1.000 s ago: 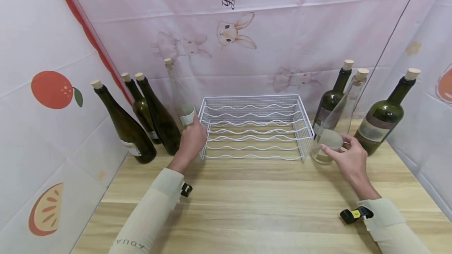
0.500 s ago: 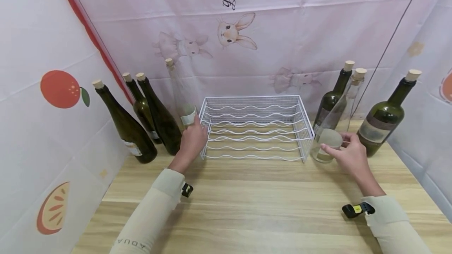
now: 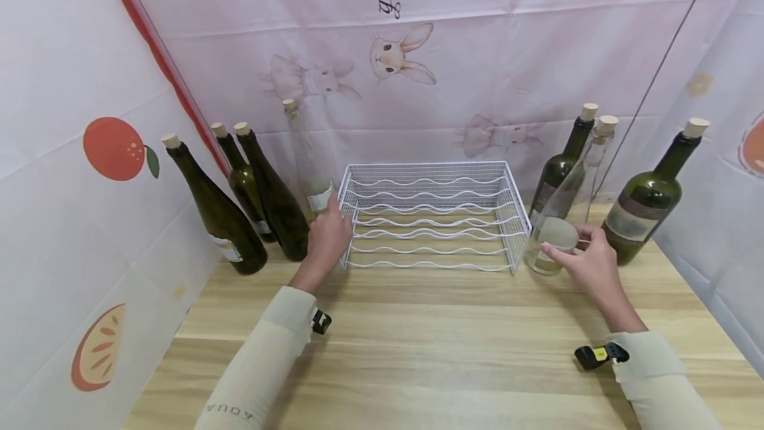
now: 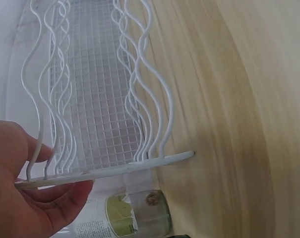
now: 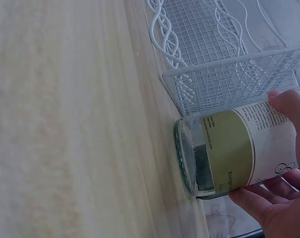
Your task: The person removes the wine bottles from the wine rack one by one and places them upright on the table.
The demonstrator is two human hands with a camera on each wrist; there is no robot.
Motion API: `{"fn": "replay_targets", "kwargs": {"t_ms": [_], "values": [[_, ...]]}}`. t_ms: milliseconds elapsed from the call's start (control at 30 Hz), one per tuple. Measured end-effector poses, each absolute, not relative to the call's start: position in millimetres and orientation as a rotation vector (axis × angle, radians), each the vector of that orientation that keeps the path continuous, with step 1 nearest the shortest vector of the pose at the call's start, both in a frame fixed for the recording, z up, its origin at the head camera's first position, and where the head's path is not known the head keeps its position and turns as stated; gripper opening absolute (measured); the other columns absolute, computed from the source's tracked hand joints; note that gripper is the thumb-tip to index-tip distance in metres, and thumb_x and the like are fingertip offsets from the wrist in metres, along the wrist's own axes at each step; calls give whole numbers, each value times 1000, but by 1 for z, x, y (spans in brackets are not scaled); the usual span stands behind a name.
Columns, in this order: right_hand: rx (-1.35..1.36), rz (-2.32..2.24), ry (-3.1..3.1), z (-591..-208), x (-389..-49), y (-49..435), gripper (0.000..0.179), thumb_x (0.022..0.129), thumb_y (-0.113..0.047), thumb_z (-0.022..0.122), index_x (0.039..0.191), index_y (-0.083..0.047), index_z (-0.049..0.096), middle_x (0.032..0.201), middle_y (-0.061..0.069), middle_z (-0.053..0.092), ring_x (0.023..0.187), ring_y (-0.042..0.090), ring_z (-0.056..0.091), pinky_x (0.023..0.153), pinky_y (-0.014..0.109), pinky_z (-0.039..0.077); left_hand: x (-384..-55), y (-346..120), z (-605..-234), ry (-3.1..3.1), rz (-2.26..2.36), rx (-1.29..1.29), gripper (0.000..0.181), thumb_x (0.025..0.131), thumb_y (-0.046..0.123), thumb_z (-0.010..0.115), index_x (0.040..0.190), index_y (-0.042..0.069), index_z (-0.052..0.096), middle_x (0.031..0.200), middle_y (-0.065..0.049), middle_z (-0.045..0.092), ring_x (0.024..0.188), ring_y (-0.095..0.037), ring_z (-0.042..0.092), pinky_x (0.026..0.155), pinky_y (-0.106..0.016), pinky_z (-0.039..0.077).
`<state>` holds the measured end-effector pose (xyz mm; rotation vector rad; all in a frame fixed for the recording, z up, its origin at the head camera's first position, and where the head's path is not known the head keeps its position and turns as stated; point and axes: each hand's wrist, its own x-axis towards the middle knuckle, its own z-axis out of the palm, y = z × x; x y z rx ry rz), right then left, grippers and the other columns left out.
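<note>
A white wire bottle rack (image 3: pixel 430 217) with wavy bars stands on the table. My left hand (image 3: pixel 329 237) grips the top of its left end; in the left wrist view the thumb lies inside the end frame and the curled fingers lie outside. Just beyond the rack's right end, a clear glass bottle (image 3: pixel 564 204) with a cork stands upright. My right hand (image 3: pixel 591 264) holds its lower body from the right, thumb and fingers around the label (image 5: pixel 239 146). Another clear corked bottle (image 3: pixel 307 151) stands behind my left hand, its base hidden in the head view.
Several dark green corked bottles, among them one at the far left (image 3: pixel 217 217), stand left of the rack. Two more dark bottles, one at the back (image 3: pixel 555 178) and one at the far right (image 3: pixel 647 198), stand around my right hand. Printed curtains (image 3: pixel 453 85) hang close behind.
The head view has turned slightly, so the left-side things sit a little farther right. Both hands keep their places on the rack and the clear bottle.
</note>
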<state>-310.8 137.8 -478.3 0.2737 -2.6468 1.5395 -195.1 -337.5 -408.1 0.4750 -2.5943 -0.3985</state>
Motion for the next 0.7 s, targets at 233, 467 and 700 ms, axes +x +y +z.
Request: {"fn": "replay_targets", "kwargs": {"t_ms": [233, 467, 700], "values": [[293, 1528, -2663, -478, -318, 136, 94, 86, -50, 81, 149, 5, 38, 142, 33, 51, 130, 50, 54, 70, -1, 42, -202, -339, -406, -2592, -429, 499, 55, 101, 25, 60, 151, 10, 41, 96, -28, 73, 80, -50, 71, 64, -59, 57], [343, 1405, -2740, -473, -324, 136, 92, 87, -57, 78, 147, 4, 45, 137, 32, 59, 127, 50, 60, 68, 2, 41, -205, -344, -406, -2586, -508, 465, 61, 97, 26, 62, 154, 10, 43, 99, -28, 73, 83, -50, 71, 70, -63, 57], [406, 1265, -2789, -465, -320, 138, 93, 88, -57, 77, 145, 10, 47, 131, 36, 63, 119, 50, 66, 73, 22, 56, -199, -354, -407, -2584, -801, 439, 71, 95, 34, 66, 160, 17, 41, 115, -22, 74, 97, -41, 71, 85, -57, 59]]}}
